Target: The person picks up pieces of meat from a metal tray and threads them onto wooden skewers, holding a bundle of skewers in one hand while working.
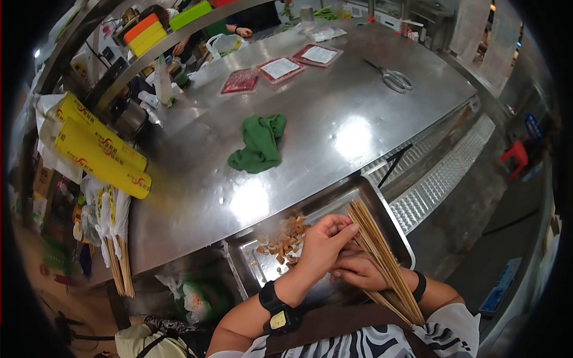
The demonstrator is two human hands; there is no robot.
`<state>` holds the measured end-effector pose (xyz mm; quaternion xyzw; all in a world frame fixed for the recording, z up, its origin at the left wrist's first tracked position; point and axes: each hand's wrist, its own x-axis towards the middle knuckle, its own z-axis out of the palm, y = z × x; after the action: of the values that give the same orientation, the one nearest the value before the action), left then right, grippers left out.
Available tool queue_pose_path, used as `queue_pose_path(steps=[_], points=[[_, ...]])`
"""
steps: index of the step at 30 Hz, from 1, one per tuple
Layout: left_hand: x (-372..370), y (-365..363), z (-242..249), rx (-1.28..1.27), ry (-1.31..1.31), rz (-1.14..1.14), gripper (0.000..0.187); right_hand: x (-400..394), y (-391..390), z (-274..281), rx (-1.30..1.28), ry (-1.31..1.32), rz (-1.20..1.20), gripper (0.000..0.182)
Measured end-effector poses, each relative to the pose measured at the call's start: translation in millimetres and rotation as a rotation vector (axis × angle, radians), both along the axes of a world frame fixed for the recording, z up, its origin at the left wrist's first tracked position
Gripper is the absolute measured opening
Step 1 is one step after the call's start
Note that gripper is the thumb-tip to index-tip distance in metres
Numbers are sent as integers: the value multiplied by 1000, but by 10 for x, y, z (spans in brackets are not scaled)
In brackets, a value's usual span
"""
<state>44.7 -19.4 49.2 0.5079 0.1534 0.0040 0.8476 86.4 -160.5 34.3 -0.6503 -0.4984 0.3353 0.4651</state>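
Left hand (327, 240) at work here, thumb and fingers pinching the edge of a bundle of bamboo skewers (382, 253), sloping from just above the hands down toward five o'clock. Right hand (363, 271) is tucked just below, fingers curled, the bundle across its wrist; whether it grips any sticks, I can't tell. Beneath both sits a steel tray (401, 238), with brown chunks (283, 241) heaped at nine o'clock from the hands.

Now the lettering! Out at ten o'clock, yellow cartons (104, 152) carry red Chinese characters; the view is skewed, but they appear to read 保鲜膜, cling film. Below them, bagged skewers (122, 262) hang points-down past the counter edge. Up toward half past eleven, three packs of red meat (240, 82) line up, two wearing white labels (279, 68) with print too small to read.

To the edges: the steel counter (322, 155) has its near side slanting from eight o'clock up to one, the tray alongside. A crumpled green cloth (259, 144) lies at eleven, well in from that side; scissors (391, 79) sit between twelve and one, well apart from the cloth, with glossy steel between. At two o'clock, beyond the counter's corner, a red stool (513, 159) stands on the floor.
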Motion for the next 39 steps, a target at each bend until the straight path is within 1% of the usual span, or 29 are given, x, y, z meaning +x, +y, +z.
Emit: queue_pose_path(steps=[3, 5, 7, 8, 9, 10, 11, 12, 14, 15, 16, 18, 19, 20, 22, 23, 24, 26, 27, 31, 33, 35, 36, 37, 38, 39], points=[[25, -10, 9, -51, 21, 20, 7, -12, -1, 14, -40, 26, 58, 13], [-4, 32, -45, -21, -20, 14, 7, -1, -10, -1, -82, 57, 86, 14], [-74, 94, -51, 4, -52, 10, 8, -18, -50, -94, 47, 113, -15, 18], [-134, 152, -17, -7, -33, -26, 8, -29, -50, -79, 41, 122, -5, 18], [-196, 194, 0, -19, -11, -64, 9, -38, -47, -32, 65, 177, -66, 21], [-248, 214, -4, -26, 0, -54, 9, -41, -32, -2, 88, 230, -128, 25], [-294, 229, -10, -39, -35, -26, 10, -43, 6, 7, 144, 270, -159, 24], [-332, 246, -16, -52, -75, 4, 11, -14, 12, -2, 135, 275, -150, 24], [-375, 288, -83, -54, -108, 1, 11, 71, 14, -21, 170, 56, -54, 23], [-385, 298, -99, -40, -120, -4, 11, 43, -6, 15, 64, 96, -108, 22], [-400, 305, -119, -28, -131, -6, 12, 17, -19, 4, 56, 92, -92, 22], [-396, 296, -194, -31, -117, 20, 12, -20, -44, -24, -30, 382, -331, 23], [-396, 290, -242, -27, -96, 32, 13, -12, -71, -12, -16, 394, -336, 27], [-400, 289, -306, -31, -95, 68, 13, -15, -85, 30, -29, 394, -302, 27], [-399, 302, -423, 104, -83, 10, 13, -28, -81, 110, -98, 584, -285, 34], [-393, 305, -439, 153, -68, 12, 13, -23, -77, 97, -124, 511, -256, 42], [-389, 303, -474, 160, -65, 39, 13, -52, -50, 102, -125, 510, -228, 42], [-386, 287, -552, 169, -66, 53, 14, -96, -21, 129, -139, 486, -307, 46], [-385, 301, -554, 163, -83, 45, 15, -56, -34, 128, -190, 546, -294, 50], [-442, 405, -507, 185, -107, 7, 16, -33, -23, 113, -203, 639, -285, 50], [-555, 582, -428, 426, 14, 149, 20, -40, -28, 68, -167, 662, -269, 48], [-728, 829, -334, 794, 183, 261, 22, -12, -56, 21, -182, 673, -269, 47], [-817, 935, -326, 1180, 228, 331, 18, 0, -65, 2, -193, 676, -259, 47], [-909, 1025, -294, 1386, 317, 305, 15, 7, -60, -8, -201, 638, -257, 46], [-981, 1087, -319, 1537, 390, 244, 15, 6, -60, -14, -201, 652, -267, 46], [-1023, 1104, -348, 1530, 431, 204, 14, 12, -56, -12, -199, 641, -249, 46]])
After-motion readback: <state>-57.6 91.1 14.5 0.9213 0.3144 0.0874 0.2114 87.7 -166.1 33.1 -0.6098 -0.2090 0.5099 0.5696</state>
